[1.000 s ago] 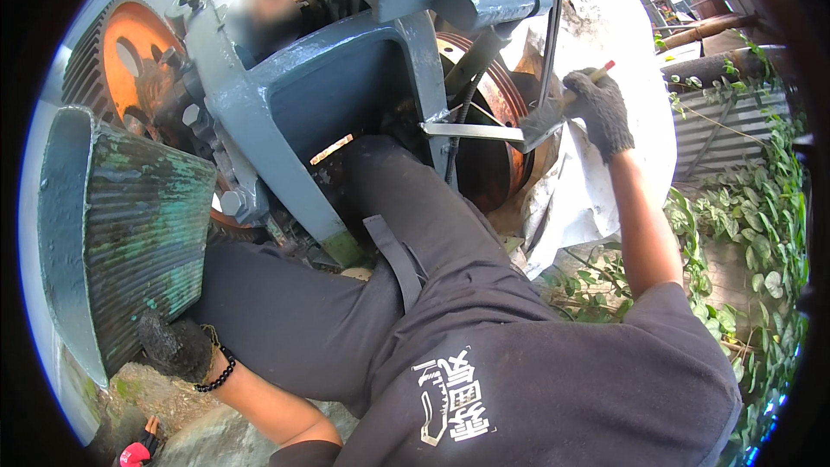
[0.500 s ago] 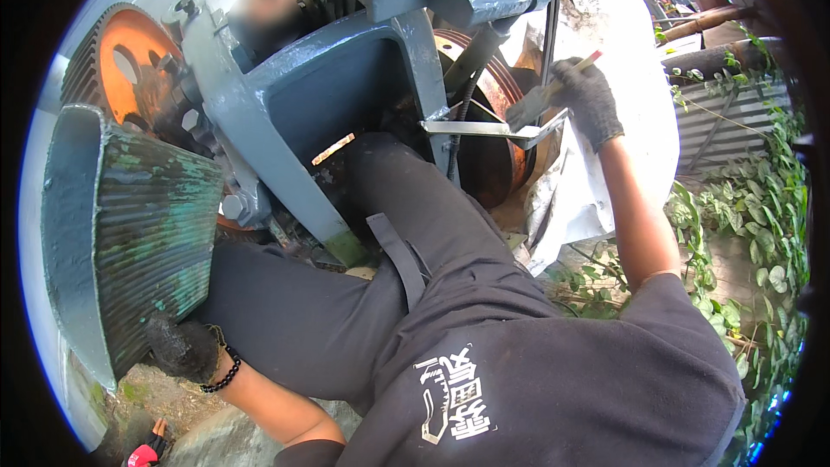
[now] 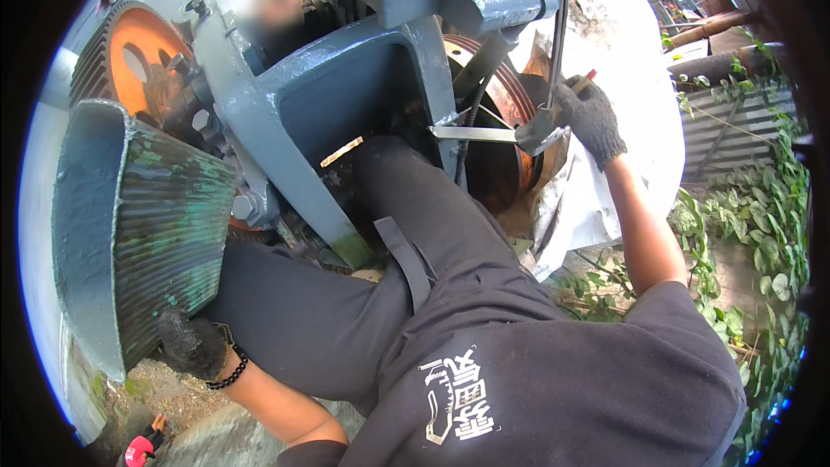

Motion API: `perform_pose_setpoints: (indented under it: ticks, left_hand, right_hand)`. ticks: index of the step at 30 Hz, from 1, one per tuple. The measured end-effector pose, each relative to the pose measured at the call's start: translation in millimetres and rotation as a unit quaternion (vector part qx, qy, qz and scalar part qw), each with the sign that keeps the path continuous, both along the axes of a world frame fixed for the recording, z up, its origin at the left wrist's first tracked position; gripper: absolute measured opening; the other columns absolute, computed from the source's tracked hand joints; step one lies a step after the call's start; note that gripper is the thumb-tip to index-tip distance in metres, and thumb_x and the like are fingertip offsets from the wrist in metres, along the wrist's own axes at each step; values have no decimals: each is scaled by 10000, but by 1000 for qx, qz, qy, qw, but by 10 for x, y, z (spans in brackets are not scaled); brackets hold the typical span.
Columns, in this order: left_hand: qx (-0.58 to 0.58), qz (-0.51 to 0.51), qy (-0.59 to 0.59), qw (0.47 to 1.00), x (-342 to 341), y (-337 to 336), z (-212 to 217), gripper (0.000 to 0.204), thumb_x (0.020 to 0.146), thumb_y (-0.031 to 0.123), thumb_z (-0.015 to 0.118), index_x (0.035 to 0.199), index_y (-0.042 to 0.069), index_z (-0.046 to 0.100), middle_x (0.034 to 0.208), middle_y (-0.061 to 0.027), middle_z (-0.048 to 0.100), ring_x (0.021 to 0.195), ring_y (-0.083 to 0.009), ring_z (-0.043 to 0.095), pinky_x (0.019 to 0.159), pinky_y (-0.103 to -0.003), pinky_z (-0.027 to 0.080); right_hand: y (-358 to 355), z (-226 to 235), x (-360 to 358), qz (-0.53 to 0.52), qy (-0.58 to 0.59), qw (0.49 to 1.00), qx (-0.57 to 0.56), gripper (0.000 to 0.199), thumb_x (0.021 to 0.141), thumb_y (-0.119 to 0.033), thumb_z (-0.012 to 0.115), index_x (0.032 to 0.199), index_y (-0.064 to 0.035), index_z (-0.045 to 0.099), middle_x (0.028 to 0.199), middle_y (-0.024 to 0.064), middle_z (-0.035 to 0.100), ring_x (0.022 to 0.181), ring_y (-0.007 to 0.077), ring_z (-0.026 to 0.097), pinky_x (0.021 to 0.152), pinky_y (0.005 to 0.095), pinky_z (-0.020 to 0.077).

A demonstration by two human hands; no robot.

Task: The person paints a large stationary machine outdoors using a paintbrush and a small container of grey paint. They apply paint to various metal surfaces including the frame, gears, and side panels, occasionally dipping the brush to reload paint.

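My right hand (image 3: 590, 114), in a black glove, is shut on a small tool with a red-tipped handle (image 3: 584, 80). Its flat grey head (image 3: 540, 134) rests against the rusty flywheel (image 3: 501, 112) of a grey-painted machine (image 3: 346, 104). A thin metal strip (image 3: 474, 132) runs left from the tool head. My left hand (image 3: 192, 344), also gloved and wearing a bead bracelet, is curled at the lower edge of a green ribbed hopper (image 3: 138, 216), low by the ground. My black-trousered leg (image 3: 415, 233) reaches in under the machine frame.
An orange-rust gear wheel (image 3: 130, 56) sits at the machine's upper left. A black cable (image 3: 560, 17) hangs down past the flywheel. White sheeting (image 3: 622, 26) lies behind it. Green vines (image 3: 761, 233) and corrugated sheet (image 3: 726, 130) are on the right. A red object (image 3: 138, 450) lies on the ground.
My right hand with the tool has shifted slightly along the flywheel rim. My left hand stays by the hopper's lower edge.
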State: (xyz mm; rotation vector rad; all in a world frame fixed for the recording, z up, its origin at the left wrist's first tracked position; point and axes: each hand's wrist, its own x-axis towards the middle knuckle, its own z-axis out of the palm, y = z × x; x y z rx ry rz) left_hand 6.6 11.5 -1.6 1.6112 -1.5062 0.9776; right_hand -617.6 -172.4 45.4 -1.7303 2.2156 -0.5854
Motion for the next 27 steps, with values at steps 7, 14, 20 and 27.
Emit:
perform_pose_setpoints:
  ticks: [7,14,20,27]
  left_hand:
    - [50,35,-46,997,130,149,-35,294,926,49,616,1177,-21,751,1272,-207,699,1278,-439,601,1130,-539,450]
    - [54,58,-76,994,37,118,34,307,943,73,589,1188,-23,747,1242,-189,721,1263,-427,627,1138,-547,452]
    - [56,52,-83,994,57,125,-3,314,949,61,575,1200,-23,743,1231,-183,728,1266,-424,629,1156,-550,438]
    - [65,71,-84,992,85,167,34,305,951,59,570,1189,-21,743,1228,-171,733,1253,-420,636,1164,-561,422]
  right_hand:
    - [64,534,382,92,32,995,23,298,1038,-296,665,1099,-13,738,899,74,740,778,165,696,729,341,558]
    - [-23,289,461,154,-81,983,56,307,1035,-282,703,1246,-68,764,1149,98,779,1049,183,735,934,349,587]
    - [-89,-135,312,243,62,968,30,271,1004,-279,707,1193,-99,780,1092,131,770,973,247,748,877,383,590]
    - [-255,97,359,291,157,943,35,249,981,-234,689,1160,-82,770,1020,133,765,904,286,746,834,398,594]
